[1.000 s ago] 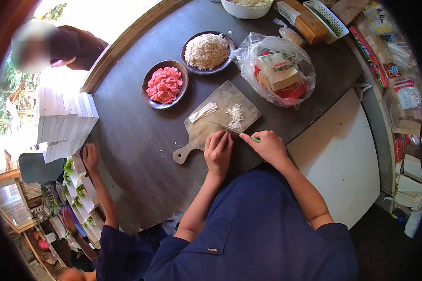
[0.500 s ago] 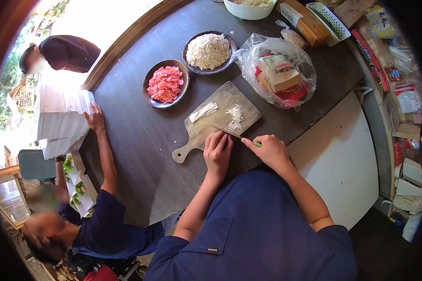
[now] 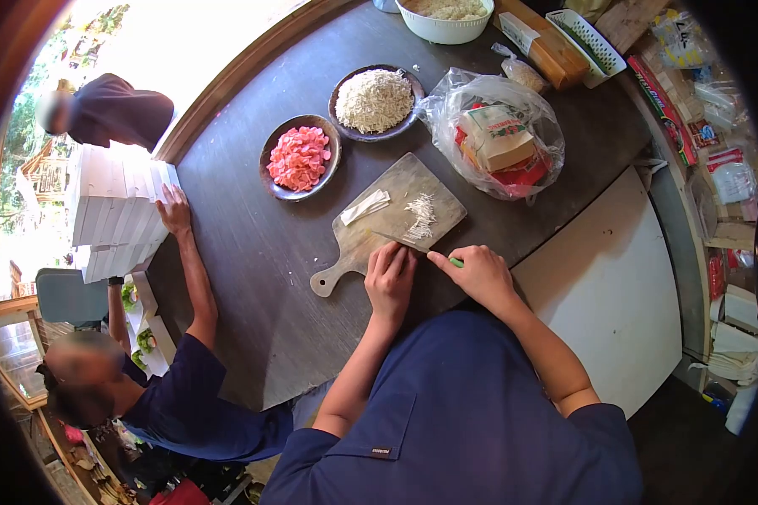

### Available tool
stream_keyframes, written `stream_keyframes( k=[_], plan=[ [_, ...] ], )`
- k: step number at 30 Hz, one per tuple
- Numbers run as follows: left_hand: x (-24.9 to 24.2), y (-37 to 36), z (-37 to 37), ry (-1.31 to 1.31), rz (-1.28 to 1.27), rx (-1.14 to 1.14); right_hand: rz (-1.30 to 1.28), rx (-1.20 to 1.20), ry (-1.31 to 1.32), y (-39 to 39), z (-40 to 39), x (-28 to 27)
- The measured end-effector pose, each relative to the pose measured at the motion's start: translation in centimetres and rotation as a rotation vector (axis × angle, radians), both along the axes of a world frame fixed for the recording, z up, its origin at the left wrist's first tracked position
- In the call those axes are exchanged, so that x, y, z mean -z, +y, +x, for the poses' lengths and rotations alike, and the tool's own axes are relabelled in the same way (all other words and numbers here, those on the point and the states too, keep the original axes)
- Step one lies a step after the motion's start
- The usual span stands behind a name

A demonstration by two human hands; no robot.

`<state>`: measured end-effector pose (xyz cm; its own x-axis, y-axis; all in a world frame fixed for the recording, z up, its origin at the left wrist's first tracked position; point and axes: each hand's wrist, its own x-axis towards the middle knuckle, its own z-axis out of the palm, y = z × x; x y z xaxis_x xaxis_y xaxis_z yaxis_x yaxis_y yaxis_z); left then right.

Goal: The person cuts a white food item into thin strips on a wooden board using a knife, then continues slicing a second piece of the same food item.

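A knife (image 3: 408, 244) with a green handle is in my right hand (image 3: 476, 271), its blade angled over the near edge of a wooden cutting board (image 3: 366, 241). My left hand (image 3: 390, 276) has its fingers bent together at the board's near edge, by the blade; what they press or hold is hidden. On the board lie white strips (image 3: 365, 206) at the left and a small heap of thin white shreds (image 3: 420, 215) at the right. Beyond it stand a bowl of pink slices (image 3: 299, 158) and a bowl of white shreds (image 3: 374, 101).
A plastic bag with packages (image 3: 505, 147) lies right of the bowls. A white colander (image 3: 446, 27) and a green-filled basket (image 3: 588, 46) stand at the back. At left, a co-worker's hand (image 3: 174, 209) touches stacked white boxes (image 3: 118, 210); another person stands beyond.
The co-worker at the lower left has shifted their head, and the person beyond has moved slightly. My hands and the knife keep nearly the same place at the board.
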<state>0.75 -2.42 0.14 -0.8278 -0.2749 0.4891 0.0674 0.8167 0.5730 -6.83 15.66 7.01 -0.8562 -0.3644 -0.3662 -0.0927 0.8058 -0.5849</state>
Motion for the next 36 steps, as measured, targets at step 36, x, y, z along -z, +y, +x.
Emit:
stream_keyframes(
  k=[36],
  plan=[
    [0.0,0.4,0.1,-0.001,-0.07,-0.047,-0.02,-0.018,0.037,0.8,-0.1,0.8]
  ],
)
